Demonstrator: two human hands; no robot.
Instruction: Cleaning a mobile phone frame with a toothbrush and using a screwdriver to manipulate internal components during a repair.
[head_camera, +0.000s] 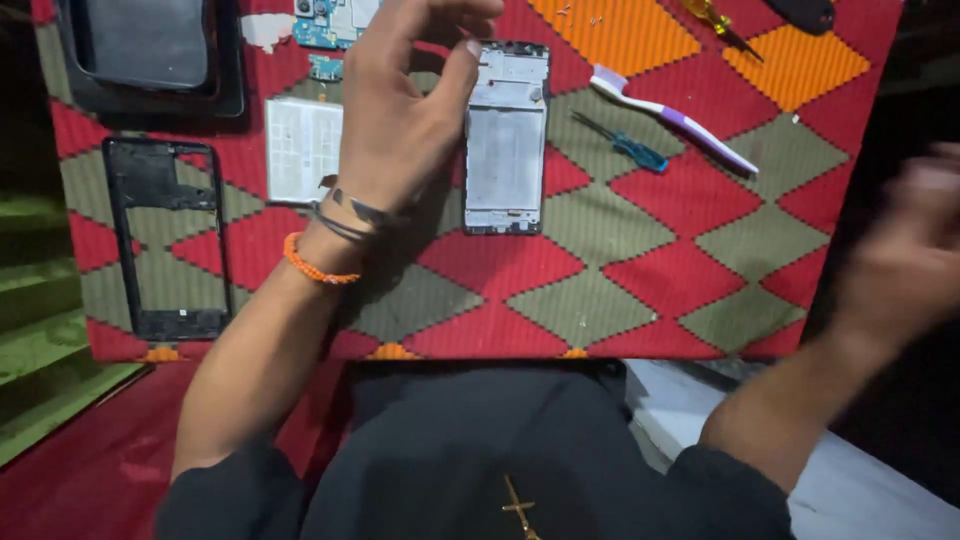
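Phone frame w/ pale inner plate lies flat, upright lengthwise, near top-centre of the red patterned mat. Left hand hovers at its left edge, thumb tip on the upper left rim, other fingers curled loosely; nothing gripped. Right hand is off the mat's right edge, blurred; can't tell its openness. Right of frame: blue screwdriver, then toothbrush, small gaps between. Left of hand: white panel, black frame near mat's left edge. Lower mat is bare.
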